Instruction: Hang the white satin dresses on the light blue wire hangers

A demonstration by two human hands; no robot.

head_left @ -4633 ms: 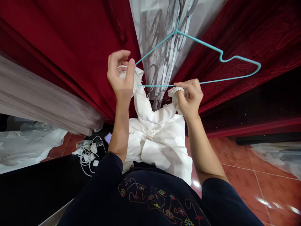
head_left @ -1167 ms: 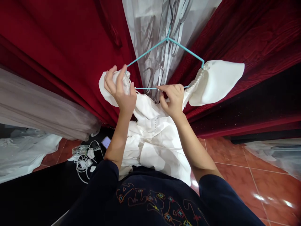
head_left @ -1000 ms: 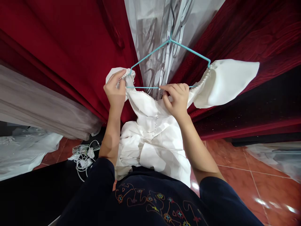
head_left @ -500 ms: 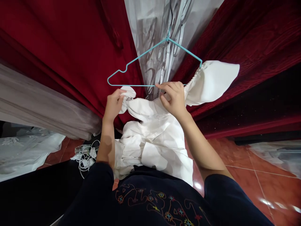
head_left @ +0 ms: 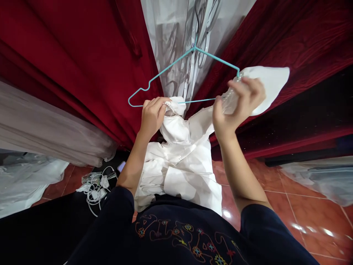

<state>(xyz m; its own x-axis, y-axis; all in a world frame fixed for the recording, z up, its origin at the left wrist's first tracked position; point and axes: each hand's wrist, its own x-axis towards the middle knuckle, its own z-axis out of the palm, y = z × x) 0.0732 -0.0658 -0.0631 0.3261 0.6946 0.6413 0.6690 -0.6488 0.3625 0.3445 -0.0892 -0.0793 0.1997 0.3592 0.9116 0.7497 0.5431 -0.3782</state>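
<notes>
A light-blue hanger [head_left: 171, 65] hangs in front of the curtains, its hook at the top. The white dress [head_left: 190, 158] with a beaded neckline hangs below it, its right sleeve [head_left: 271, 82] caught at the hanger's right end. My left hand [head_left: 154, 110] is closed on the beaded edge of the dress's left strap, by the hanger's lower bar. My right hand [head_left: 239, 105] has its fingers spread and curved over the beaded right strap near the hanger's right tip; whether it grips the strap is unclear.
Red curtains [head_left: 82, 66] hang on both sides, with white sheer fabric [head_left: 171, 44] between them. White cables [head_left: 95, 193] and a phone [head_left: 121, 166] lie on a black surface [head_left: 55, 228] at the lower left. Red floor tiles [head_left: 303, 206] show at the lower right.
My left hand has moved right with the left strap, to the hanger's lower bar. My right hand has left the middle of the bar and moved right to the right strap, its fingers spreading.
</notes>
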